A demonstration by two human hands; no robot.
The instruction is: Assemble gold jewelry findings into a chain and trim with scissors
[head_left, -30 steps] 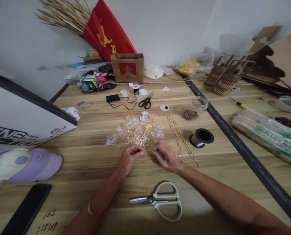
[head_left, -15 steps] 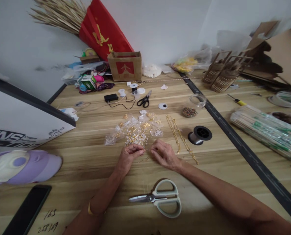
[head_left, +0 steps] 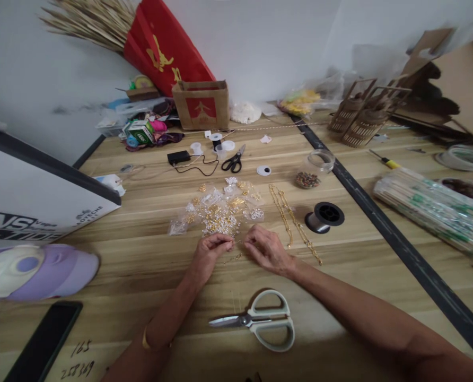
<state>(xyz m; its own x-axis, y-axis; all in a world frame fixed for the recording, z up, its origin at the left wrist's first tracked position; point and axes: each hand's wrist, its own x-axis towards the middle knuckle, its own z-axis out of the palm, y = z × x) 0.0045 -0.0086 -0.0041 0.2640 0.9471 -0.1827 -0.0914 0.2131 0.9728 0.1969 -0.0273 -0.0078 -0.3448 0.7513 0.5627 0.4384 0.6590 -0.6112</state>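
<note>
My left hand (head_left: 211,254) is closed in a pinch, its thumb and forefinger on something too small to name. Facing it across a narrow gap, my right hand (head_left: 267,250) is also closed, fingertips together; what they hold is hidden. A short gold chain piece (head_left: 233,258) lies on the wood just below the fingertips. Right behind the hands spreads a pile of clear and gold beads (head_left: 221,218) with small plastic bags. A long gold beaded chain (head_left: 286,215) lies to the right of it. White-handled scissors (head_left: 256,320) rest in front of my hands.
A spool of clear line (head_left: 324,217) and a jar of beads (head_left: 314,168) stand to the right. Black scissors (head_left: 233,160) lie farther back. At the left are a purple cap (head_left: 53,273), a phone (head_left: 43,339) and a white box (head_left: 33,191). Wrapped sticks (head_left: 431,207) lie far right.
My hands keep almost the same pose and place, fingertips close together. The view has shifted slightly; nothing on the table has visibly been moved.
</note>
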